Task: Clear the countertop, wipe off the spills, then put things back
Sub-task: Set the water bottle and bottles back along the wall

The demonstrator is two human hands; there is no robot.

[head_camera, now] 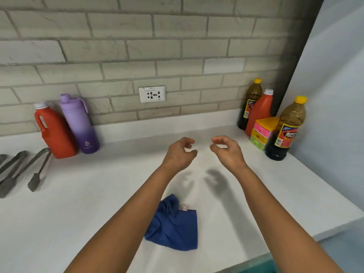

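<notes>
Counter (82,203), white, carries a crumpled blue cloth (173,225) at lower centre; above it, left hand (180,154) and right hand (226,150) hover mid-frame, fingers loosely curled, holding nothing.

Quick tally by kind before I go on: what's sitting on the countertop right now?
Red jugs: 2
Dark bottles with yellow caps: 2
Purple flask: 1
Tongs: 2
Stack of coloured sponges: 1
Blue cloth: 1
Total: 9
Neither the left hand nor the right hand holds anything.
</notes>
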